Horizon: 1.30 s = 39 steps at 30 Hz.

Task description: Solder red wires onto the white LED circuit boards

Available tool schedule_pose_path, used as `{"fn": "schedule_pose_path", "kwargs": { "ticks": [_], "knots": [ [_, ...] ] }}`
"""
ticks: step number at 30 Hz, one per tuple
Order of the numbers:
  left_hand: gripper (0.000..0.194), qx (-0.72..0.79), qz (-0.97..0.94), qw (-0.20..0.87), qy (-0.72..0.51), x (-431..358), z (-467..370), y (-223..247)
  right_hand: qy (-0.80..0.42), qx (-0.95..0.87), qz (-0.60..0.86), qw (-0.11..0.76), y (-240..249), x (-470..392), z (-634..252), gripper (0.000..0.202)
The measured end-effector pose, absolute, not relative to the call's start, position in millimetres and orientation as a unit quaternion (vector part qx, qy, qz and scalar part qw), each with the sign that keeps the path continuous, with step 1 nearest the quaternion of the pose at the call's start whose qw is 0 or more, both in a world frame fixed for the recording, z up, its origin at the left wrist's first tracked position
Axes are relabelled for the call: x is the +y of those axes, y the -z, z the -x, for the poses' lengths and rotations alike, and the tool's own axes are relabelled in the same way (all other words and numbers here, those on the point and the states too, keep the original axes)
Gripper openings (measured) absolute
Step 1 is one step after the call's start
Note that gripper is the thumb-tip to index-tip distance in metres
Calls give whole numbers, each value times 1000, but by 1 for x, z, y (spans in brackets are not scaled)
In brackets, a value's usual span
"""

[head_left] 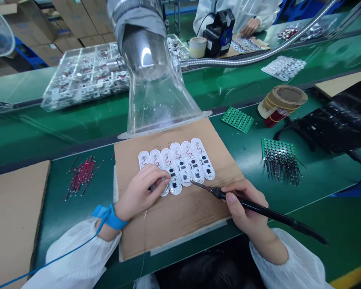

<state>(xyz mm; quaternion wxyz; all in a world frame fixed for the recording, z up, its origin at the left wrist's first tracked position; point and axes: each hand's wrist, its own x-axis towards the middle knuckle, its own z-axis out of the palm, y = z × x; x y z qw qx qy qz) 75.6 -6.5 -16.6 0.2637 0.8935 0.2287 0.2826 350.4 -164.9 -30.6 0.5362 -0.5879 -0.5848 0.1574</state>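
Note:
Six white oval-ended boards [177, 155] with black chips and red wires lie side by side on a brown cardboard sheet [180, 216]. My right hand [248, 202] holds a black soldering iron [269, 212], its metal tip at the lower part of the boards, right of the middle. Over the left boards, my left hand [146, 186] pinches a thin solder wire [145, 214], which trails down below the palm. A blue strap [110, 217] circles my left wrist. The left hand partly covers the leftmost boards.
A clear fume hood [156, 92] hangs just behind the boards. Red wires [82, 176] lie left. At right are green boards [237, 119], black wires [281, 166], a tape roll [282, 100] and a black device [343, 116]. Across the bench, a person's hand [250, 27] shows.

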Motion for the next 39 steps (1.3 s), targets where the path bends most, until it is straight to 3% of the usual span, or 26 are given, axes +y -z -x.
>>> {"fn": "schedule_pose_path", "kwargs": {
  "ticks": [39],
  "knots": [
    [12, 214, -888, 264, -309, -6, -75, 15, -187, -600, 582, 517, 34, -167, -355, 4]
  ]
}}
